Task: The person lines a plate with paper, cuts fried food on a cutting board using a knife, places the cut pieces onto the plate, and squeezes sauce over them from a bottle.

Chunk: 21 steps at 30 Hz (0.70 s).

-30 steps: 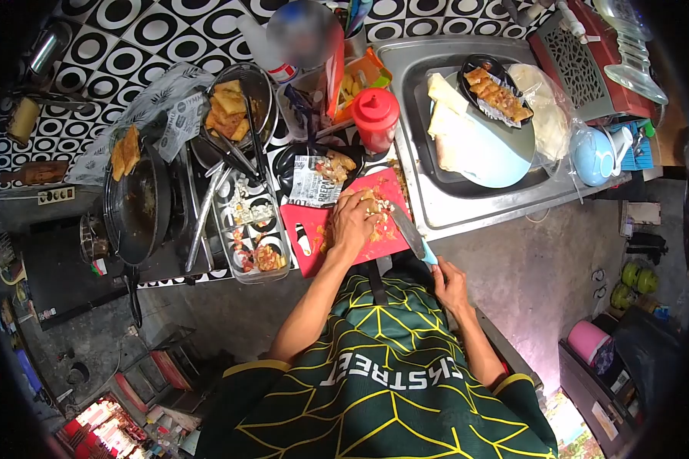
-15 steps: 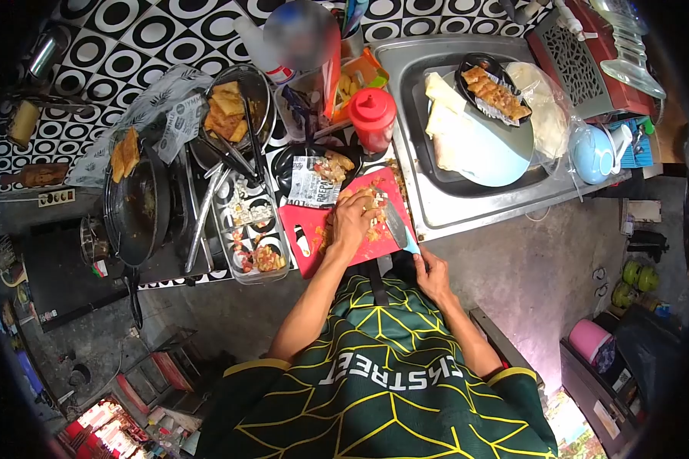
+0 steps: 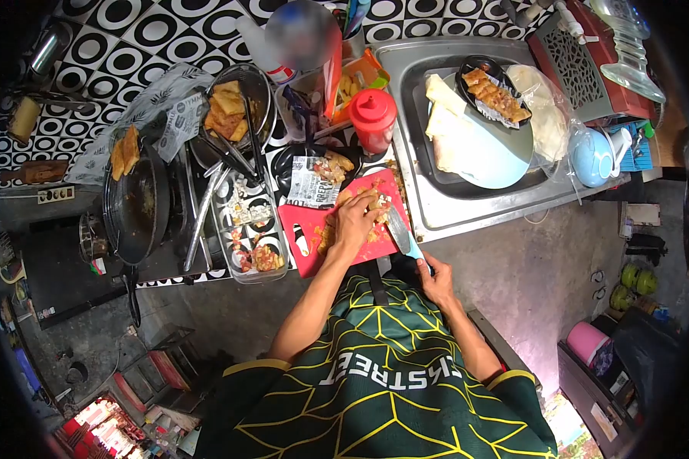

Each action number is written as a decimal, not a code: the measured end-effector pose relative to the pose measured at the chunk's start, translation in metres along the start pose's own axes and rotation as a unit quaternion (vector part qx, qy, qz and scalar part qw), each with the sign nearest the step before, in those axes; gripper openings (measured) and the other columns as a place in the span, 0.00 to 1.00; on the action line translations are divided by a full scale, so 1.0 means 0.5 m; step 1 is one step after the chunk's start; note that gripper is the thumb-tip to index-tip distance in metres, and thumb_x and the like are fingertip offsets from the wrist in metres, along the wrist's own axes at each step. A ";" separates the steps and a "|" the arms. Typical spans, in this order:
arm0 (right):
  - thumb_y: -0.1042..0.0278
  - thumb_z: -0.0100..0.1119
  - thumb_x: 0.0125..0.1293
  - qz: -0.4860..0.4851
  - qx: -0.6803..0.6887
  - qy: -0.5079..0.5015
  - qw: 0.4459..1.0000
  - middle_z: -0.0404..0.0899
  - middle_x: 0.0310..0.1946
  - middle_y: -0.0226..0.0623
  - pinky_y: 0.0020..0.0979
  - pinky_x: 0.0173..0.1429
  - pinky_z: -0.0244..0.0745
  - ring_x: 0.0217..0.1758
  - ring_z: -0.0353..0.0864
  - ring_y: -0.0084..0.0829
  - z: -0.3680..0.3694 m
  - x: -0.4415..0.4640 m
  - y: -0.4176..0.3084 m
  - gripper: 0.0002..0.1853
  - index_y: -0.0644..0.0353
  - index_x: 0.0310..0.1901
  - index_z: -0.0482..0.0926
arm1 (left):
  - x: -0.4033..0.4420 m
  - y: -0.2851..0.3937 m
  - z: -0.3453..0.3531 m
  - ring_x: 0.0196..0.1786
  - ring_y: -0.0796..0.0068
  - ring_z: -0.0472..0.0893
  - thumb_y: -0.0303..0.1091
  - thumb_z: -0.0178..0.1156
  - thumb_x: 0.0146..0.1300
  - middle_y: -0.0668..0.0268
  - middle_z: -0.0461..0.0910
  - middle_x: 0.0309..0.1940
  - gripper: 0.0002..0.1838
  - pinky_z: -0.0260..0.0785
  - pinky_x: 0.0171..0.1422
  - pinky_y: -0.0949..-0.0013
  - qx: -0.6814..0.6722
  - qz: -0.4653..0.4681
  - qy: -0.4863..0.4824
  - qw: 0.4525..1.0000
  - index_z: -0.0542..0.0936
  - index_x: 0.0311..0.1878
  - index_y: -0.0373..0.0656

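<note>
My left hand is curled over a browned, stuffed pastry and presses it onto a red cutting board. Its fingers partly hide the food. In my right hand is the light blue handle of a knife, whose broad blade lies low over the board's right side, beside the pastry. Crumbs and reddish filling bits are scattered around the blade. Just behind the board, a black tray lined with printed paper holds cut pastry pieces. A clear container with chopped filling stands left of the board.
A red squeeze bottle stands behind the board. On the right, the steel sink holds a tray with flat wrappers and a black dish of fried pastry. At left are a dark frying pan, a strainer of pastries and metal tongs.
The knife has shifted slightly, its blade now angled closer to my left fingers. My right hand has turned a little and moved slightly right. My left hand stays on the pastry.
</note>
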State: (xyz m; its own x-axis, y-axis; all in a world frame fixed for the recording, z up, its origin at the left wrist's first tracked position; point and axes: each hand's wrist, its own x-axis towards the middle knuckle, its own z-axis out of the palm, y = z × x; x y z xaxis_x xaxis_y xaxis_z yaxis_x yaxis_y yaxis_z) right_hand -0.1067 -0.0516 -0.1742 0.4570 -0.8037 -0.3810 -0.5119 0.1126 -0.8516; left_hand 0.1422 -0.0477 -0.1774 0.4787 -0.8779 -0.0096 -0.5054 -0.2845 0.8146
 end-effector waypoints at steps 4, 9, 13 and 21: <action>0.62 0.57 0.71 0.016 0.009 -0.003 1.000 0.82 0.21 0.37 0.28 0.28 0.72 0.24 0.78 0.21 -0.011 -0.004 0.003 0.16 0.62 0.53 0.81 | 0.002 0.009 0.001 0.53 0.58 0.82 0.25 0.72 0.49 0.55 0.83 0.49 0.17 0.74 0.58 0.63 -0.013 -0.005 -0.005 1.000 0.83 0.45 0.34; 0.61 0.57 0.71 0.011 0.015 0.001 1.000 0.81 0.21 0.36 0.27 0.28 0.71 0.22 0.76 0.20 -0.025 -0.008 -0.012 0.16 0.62 0.52 0.81 | 0.005 0.024 -0.002 0.53 0.59 0.82 0.24 0.72 0.49 0.55 0.83 0.49 0.18 0.74 0.58 0.65 -0.039 0.001 -0.002 0.999 0.83 0.45 0.34; 0.61 0.57 0.71 0.025 0.031 -0.010 0.999 0.81 0.21 0.35 0.26 0.27 0.71 0.22 0.76 0.19 -0.036 -0.009 -0.022 0.16 0.63 0.52 0.81 | 0.008 0.041 -0.011 0.52 0.59 0.83 0.23 0.72 0.48 0.55 0.83 0.49 0.18 0.75 0.57 0.65 -0.046 0.011 0.009 0.999 0.83 0.45 0.34; 0.60 0.57 0.71 0.028 0.034 -0.018 0.999 0.81 0.22 0.35 0.26 0.28 0.71 0.24 0.77 0.19 -0.041 -0.005 -0.057 0.17 0.63 0.54 0.81 | 0.020 0.062 -0.048 0.52 0.59 0.83 0.25 0.72 0.48 0.55 0.83 0.48 0.17 0.74 0.58 0.64 -0.008 0.018 0.015 1.000 0.83 0.44 0.34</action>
State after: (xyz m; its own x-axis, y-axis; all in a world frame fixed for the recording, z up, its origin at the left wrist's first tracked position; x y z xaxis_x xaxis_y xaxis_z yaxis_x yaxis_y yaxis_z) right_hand -0.1080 -0.0650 -0.1416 0.4551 -0.7742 -0.4399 -0.4877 0.1966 -0.8506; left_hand 0.1483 -0.0560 -0.1383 0.4815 -0.8756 0.0380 -0.5110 -0.2453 0.8238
